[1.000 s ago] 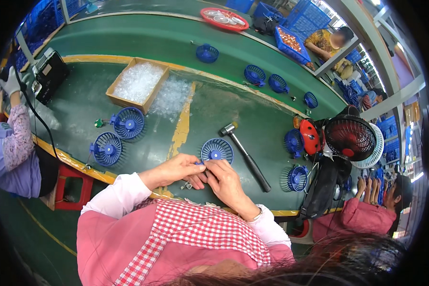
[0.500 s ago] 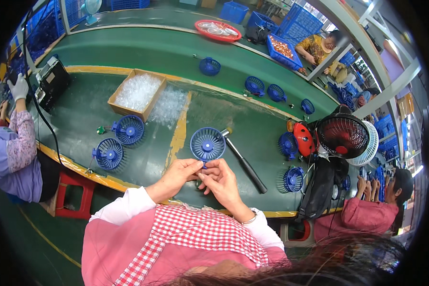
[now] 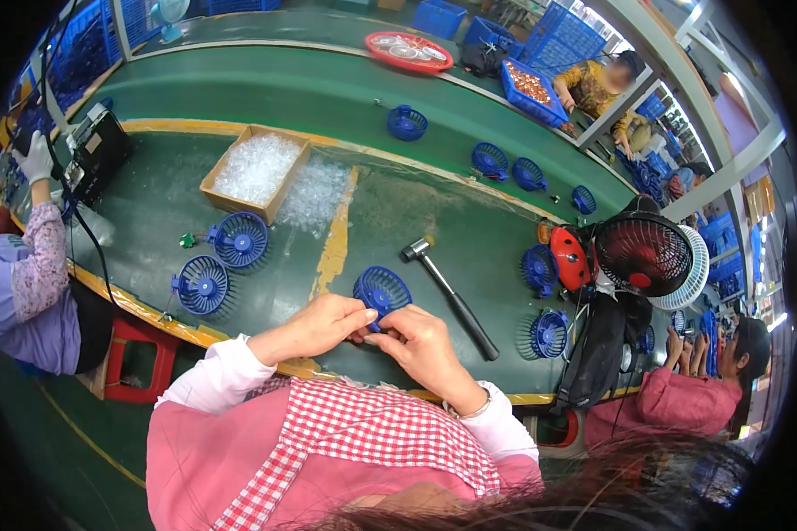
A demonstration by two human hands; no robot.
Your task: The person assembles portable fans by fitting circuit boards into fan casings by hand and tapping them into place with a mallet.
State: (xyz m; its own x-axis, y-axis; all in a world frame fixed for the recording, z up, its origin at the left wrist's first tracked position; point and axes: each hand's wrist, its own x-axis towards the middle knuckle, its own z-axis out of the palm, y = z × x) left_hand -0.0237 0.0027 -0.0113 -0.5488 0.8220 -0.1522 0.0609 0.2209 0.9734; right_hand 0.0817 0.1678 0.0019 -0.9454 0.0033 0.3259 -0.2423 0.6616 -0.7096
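Near the front edge of the bench, my left hand [image 3: 321,324] and my right hand [image 3: 423,343] pinch the lower end of a blue plastic fan housing [image 3: 383,288] between them. Its round slatted cage tilts away from my fingers. The fingers hide the stem, and I cannot tell if a small part is held there too. Just right of the housing lies a hammer [image 3: 456,303] with a black grip, its head pointing away from me. Two more blue fan housings [image 3: 201,285] [image 3: 240,240] rest on the bench to my left.
An open cardboard box [image 3: 259,173] holds transparent plastic pieces, with more spilled beside it. Blue housings [image 3: 406,123] sit on the green belt [image 3: 328,84] beyond. At right stand a black fan [image 3: 644,254] and a black bag [image 3: 593,345]. Co-workers sit on both sides.
Both hands have drawn together and the fan housing has come toward me and tilted, uncovering the hammer's head. The housings on the belt have shifted right.
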